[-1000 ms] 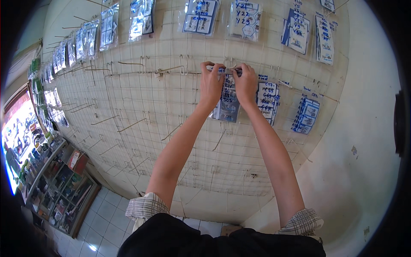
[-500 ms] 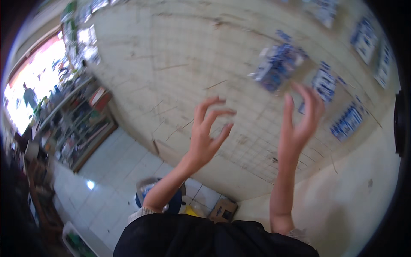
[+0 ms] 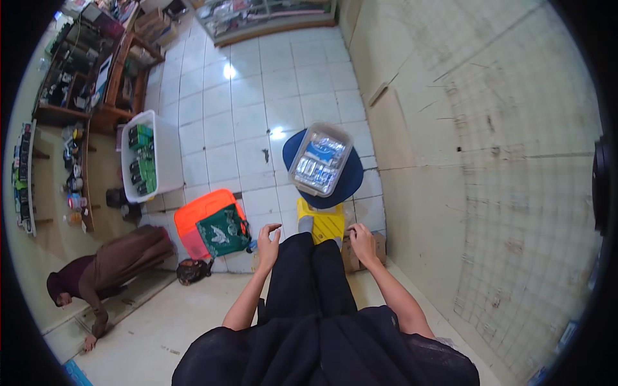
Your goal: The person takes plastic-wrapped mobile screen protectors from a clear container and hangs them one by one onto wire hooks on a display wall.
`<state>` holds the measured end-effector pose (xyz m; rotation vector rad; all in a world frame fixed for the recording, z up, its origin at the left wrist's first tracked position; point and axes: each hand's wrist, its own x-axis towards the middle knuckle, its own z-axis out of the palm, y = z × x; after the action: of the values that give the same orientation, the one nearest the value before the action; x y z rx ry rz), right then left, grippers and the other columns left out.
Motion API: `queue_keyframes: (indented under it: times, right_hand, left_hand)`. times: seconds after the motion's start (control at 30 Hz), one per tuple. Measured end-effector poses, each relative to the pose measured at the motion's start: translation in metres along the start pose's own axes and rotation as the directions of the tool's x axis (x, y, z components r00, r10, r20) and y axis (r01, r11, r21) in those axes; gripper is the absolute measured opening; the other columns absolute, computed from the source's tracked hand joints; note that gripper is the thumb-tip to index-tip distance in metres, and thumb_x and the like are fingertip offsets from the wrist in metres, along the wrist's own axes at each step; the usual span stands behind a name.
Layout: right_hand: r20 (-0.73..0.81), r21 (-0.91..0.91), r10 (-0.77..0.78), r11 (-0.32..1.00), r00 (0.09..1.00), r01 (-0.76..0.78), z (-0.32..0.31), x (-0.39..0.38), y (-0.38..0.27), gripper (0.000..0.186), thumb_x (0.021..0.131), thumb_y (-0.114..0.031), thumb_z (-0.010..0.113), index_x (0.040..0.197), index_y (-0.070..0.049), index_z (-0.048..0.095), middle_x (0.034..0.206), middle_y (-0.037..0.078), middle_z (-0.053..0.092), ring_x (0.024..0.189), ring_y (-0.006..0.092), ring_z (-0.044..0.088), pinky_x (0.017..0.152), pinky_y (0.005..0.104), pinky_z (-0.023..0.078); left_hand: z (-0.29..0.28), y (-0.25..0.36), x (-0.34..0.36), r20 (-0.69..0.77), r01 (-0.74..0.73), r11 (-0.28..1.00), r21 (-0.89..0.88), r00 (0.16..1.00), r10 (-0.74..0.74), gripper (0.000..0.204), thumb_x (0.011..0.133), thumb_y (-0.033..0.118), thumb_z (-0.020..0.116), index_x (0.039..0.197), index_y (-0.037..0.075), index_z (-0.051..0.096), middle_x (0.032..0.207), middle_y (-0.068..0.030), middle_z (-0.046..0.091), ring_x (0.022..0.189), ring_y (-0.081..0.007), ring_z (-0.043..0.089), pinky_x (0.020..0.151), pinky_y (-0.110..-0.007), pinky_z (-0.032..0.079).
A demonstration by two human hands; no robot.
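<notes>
My left hand [image 3: 269,241] hangs beside my left thigh, fingers loosely curved and apart, holding nothing. My right hand [image 3: 362,241] is by my right thigh, also empty with bent, parted fingers. In front of my legs is a yellow platform [image 3: 325,215] with a grey-socked foot at its left edge. Beyond it a dark blue round seat [image 3: 351,180] bears a clear plastic box [image 3: 322,161] of flat silver and blue packets.
A white bin [image 3: 164,167] of green packages, an orange lid [image 3: 187,215] and a green bag [image 3: 222,235] lie left. A person [image 3: 112,264] bends at lower left. Shelves [image 3: 84,174], a glass display case [image 3: 270,19] and a wire-grid wall [image 3: 515,193] surround the tiled floor.
Both hands have let go of the hanging packet on the wire grid and dropped beside my legs. The view has swung from the wall down to the floor.
</notes>
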<state>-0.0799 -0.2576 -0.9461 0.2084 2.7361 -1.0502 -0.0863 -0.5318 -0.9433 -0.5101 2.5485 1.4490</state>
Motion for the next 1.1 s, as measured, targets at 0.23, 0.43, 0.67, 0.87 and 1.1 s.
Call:
queue_keyframes:
  times: [0.23, 0.43, 0.67, 0.87, 1.1]
  right_hand:
    - [0.288, -0.257, 0.264, 0.947, 0.921, -0.191, 0.078, 0.036, 0.113, 0.016, 0.079, -0.014, 0.048, 0.086, -0.006, 0.061, 0.086, 0.015, 0.059, 0.085, 0.0327, 0.054, 0.074, 0.0423, 0.045]
    - [0.066, -0.132, 0.032, 0.991, 0.997, -0.023, 0.151, 0.128, 0.136, 0.014, 0.077, -0.006, 0.051, 0.087, 0.0, 0.06, 0.086, 0.017, 0.057, 0.085, 0.0342, 0.05, 0.077, 0.0395, 0.041]
    - [0.174, -0.228, -0.238, 0.934, 0.955, 0.274, 0.202, 0.219, 0.132, 0.044, 0.066, -0.007, 0.065, 0.107, -0.002, 0.051, 0.101, 0.011, 0.051, 0.099, 0.0279, 0.046, 0.086, 0.0359, 0.039]
    - [0.267, -0.424, -0.281, 0.824, 0.922, 0.375, 0.202, 0.238, 0.143, 0.072, 0.057, -0.007, 0.073, 0.121, -0.003, 0.041, 0.116, 0.013, 0.043, 0.111, 0.0284, 0.039, 0.092, 0.0345, 0.036]
    - [0.228, -0.319, -0.251, 0.894, 0.941, 0.316, 0.191, 0.242, 0.142, 0.06, 0.061, -0.001, 0.069, 0.115, -0.003, 0.044, 0.101, 0.011, 0.046, 0.107, 0.0295, 0.041, 0.086, 0.0378, 0.038]
  left_hand:
    - [0.057, -0.099, 0.037, 0.164, 0.032, 0.995, 0.099, 0.985, -0.048, 0.013, 0.077, 0.007, 0.056, 0.089, 0.003, 0.059, 0.088, -0.0122, 0.058, 0.087, -0.0269, 0.055, 0.08, -0.035, 0.042]
    - [0.133, -0.12, 0.164, 0.264, -0.282, 0.942, 0.184, 0.937, 0.229, 0.015, 0.076, 0.006, 0.056, 0.091, 0.004, 0.057, 0.089, -0.014, 0.056, 0.09, -0.0307, 0.052, 0.08, -0.038, 0.041]
    - [0.206, -0.139, 0.269, 0.533, -0.627, 0.735, 0.257, 0.727, 0.434, 0.038, 0.07, 0.008, 0.061, 0.108, 0.006, 0.051, 0.108, -0.0133, 0.048, 0.105, -0.0303, 0.045, 0.092, -0.038, 0.037]
    - [0.227, -0.137, 0.28, 0.627, -0.718, 0.506, 0.477, 0.682, 0.377, 0.075, 0.06, 0.018, 0.074, 0.126, 0.011, 0.038, 0.115, -0.0111, 0.043, 0.117, -0.0255, 0.038, 0.102, -0.045, 0.025]
    - [0.216, -0.13, 0.268, 0.585, -0.766, 0.423, 0.483, 0.642, 0.495, 0.052, 0.06, 0.02, 0.074, 0.104, 0.011, 0.047, 0.103, -0.0091, 0.045, 0.104, -0.0242, 0.044, 0.092, -0.039, 0.033]
